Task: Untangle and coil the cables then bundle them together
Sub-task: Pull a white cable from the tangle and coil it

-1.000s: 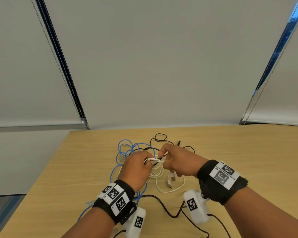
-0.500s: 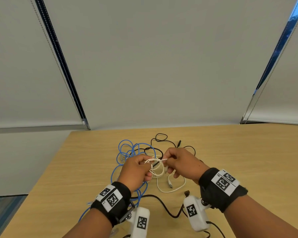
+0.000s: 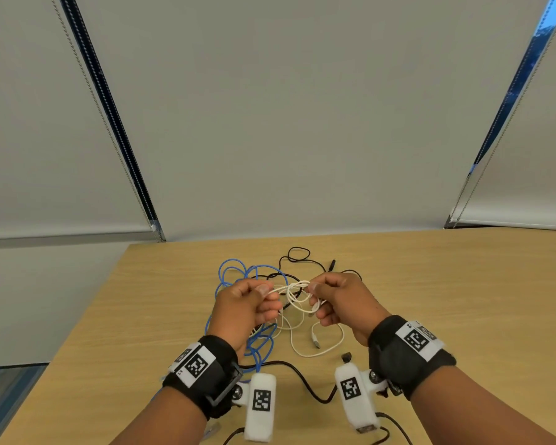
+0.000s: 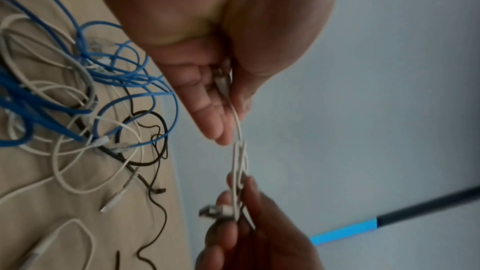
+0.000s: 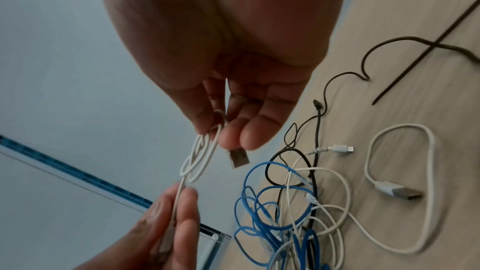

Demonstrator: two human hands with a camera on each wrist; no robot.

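A thin white cable (image 3: 290, 290) hangs between both hands, lifted above the table. My left hand (image 3: 249, 303) pinches one end of it (image 4: 235, 116). My right hand (image 3: 336, 300) holds a few small coils of the same cable (image 5: 198, 158), and its USB plug (image 5: 237, 158) sticks out below the fingers. Under the hands a tangle lies on the table: a blue cable (image 3: 238, 277), a thin black cable (image 3: 297, 253) and more white cable (image 3: 321, 348) with a USB plug (image 5: 397, 190).
The wooden table (image 3: 463, 300) runs right and toward me; its left edge (image 3: 87, 316) drops to the floor. Grey window blinds (image 3: 286, 107) hang behind it. Black leads (image 3: 305, 382) from the wrist cameras trail over the near part of the table.
Both hands have risen a little and drawn apart, stretching the white cable between them. The right hand now holds small loops of it.
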